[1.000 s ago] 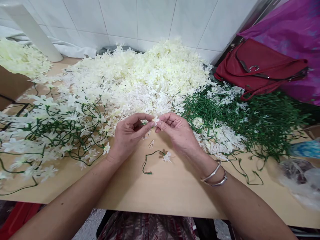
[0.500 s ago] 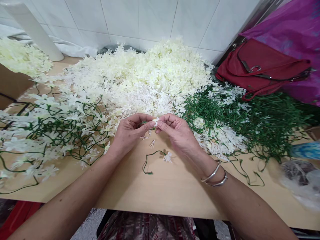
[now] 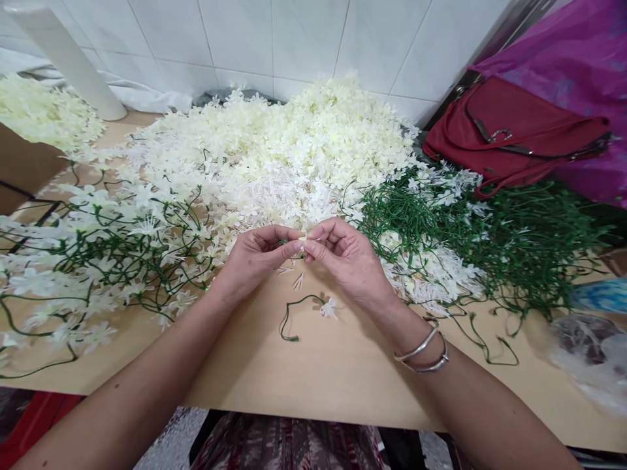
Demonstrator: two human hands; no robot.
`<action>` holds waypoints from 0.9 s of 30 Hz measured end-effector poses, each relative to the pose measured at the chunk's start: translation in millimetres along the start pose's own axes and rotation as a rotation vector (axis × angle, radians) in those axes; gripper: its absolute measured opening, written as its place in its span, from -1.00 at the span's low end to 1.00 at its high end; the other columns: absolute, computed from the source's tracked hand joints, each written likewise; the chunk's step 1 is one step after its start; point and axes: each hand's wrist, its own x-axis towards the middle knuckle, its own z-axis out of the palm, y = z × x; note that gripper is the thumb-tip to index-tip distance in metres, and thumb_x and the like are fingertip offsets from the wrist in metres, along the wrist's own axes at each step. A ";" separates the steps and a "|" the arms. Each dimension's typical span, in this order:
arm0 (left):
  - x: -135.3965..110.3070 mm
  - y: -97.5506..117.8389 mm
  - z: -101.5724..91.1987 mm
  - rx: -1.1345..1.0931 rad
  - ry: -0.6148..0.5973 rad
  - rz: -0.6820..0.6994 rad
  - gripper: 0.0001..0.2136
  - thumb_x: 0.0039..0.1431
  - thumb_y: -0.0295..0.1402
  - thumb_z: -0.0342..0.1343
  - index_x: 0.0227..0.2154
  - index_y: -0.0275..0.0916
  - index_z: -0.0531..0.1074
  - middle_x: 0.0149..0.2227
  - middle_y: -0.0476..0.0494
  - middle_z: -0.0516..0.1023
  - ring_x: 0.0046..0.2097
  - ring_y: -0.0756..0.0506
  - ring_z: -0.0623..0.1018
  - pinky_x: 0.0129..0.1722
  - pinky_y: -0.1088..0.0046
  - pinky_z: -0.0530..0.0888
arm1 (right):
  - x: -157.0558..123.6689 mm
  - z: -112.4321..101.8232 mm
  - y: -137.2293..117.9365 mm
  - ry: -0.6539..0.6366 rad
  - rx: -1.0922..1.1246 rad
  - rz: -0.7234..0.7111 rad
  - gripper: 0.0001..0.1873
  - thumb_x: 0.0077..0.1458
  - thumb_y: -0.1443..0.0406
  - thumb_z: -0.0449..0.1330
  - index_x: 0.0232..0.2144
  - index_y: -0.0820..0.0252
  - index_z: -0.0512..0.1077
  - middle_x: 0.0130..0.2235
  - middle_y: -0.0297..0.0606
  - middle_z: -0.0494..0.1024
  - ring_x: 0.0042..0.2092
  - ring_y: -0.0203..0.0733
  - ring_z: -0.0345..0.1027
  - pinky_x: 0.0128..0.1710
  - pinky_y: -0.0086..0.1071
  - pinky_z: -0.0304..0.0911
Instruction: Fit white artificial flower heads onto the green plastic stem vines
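Between the fingertips of both hands is a small white artificial flower (image 3: 303, 238), mostly covered by the fingers. My left hand (image 3: 262, 256) is closed in a pinch on its left side, and my right hand (image 3: 340, 251) pinches it from the right. Just below the hands, a few thin white stamens (image 3: 298, 281) lie on the table (image 3: 313, 372). Nearer to me rests one white flower (image 3: 328, 308) on a bent green stem (image 3: 288, 318). Beyond my fingers spreads a large heap of loose cream-white petals (image 3: 313, 130).
Stemmed white flowers (image 3: 147, 248) are piled at the left beside a brown box (image 3: 27, 166). Green stems (image 3: 514, 228) lie in a bunch at the right. Behind them sits a red handbag (image 3: 519, 130). A clear plastic bag (image 3: 595, 359) lies at the right edge.
The white flower shows less between the fingertips now, as the fingers have closed further over it. Both hands stay in nearly the same place; the things on the table have not moved.
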 end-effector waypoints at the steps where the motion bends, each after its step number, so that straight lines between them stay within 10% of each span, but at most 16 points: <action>1: -0.4 0.0 -0.2 -0.012 -0.013 -0.007 -0.72 -0.04 -0.17 0.54 -0.33 -0.20 0.68 -0.37 -0.07 0.68 -0.37 0.00 0.59 -0.31 0.47 0.53 | 0.0 -0.8 -1.0 -0.013 -0.015 -0.014 -0.71 0.08 0.12 0.49 -0.23 0.07 0.54 -0.44 -0.45 0.51 -0.37 -0.29 0.46 -0.26 -0.35 0.37; 11: -2.5 -3.2 3.7 -0.145 0.005 -0.113 -0.78 0.02 -0.24 0.52 -0.37 -0.22 0.65 -0.47 0.02 0.57 -0.51 0.12 0.30 -0.48 0.58 0.27 | 4.0 -4.5 6.5 -0.023 0.031 -0.041 -0.69 0.01 0.08 0.52 -0.37 0.12 0.57 -0.40 -0.36 0.62 -0.33 -0.27 0.52 -0.23 -0.34 0.45; 19: -5.0 -3.2 4.1 -0.229 -0.046 -0.183 -0.77 0.00 -0.26 0.53 -0.39 -0.23 0.61 -0.52 0.08 0.40 -0.49 0.11 0.26 -0.47 0.61 0.24 | 5.5 -0.5 17.4 -0.058 0.358 0.206 -0.66 -0.16 0.15 0.62 -0.44 0.12 0.57 -0.40 -0.43 0.56 -0.32 -0.33 0.42 -0.18 -0.38 0.40; 27: -4.8 -0.4 8.4 -0.273 -0.020 -0.183 -0.73 -0.05 -0.29 0.56 -0.36 -0.23 0.61 -0.40 0.04 0.50 -0.44 0.12 0.34 -0.44 0.64 0.31 | 6.0 0.1 13.9 -0.103 0.280 0.091 -0.68 -0.05 0.10 0.57 -0.29 0.03 0.62 -0.33 -0.39 0.56 -0.25 -0.28 0.40 -0.07 -0.31 0.39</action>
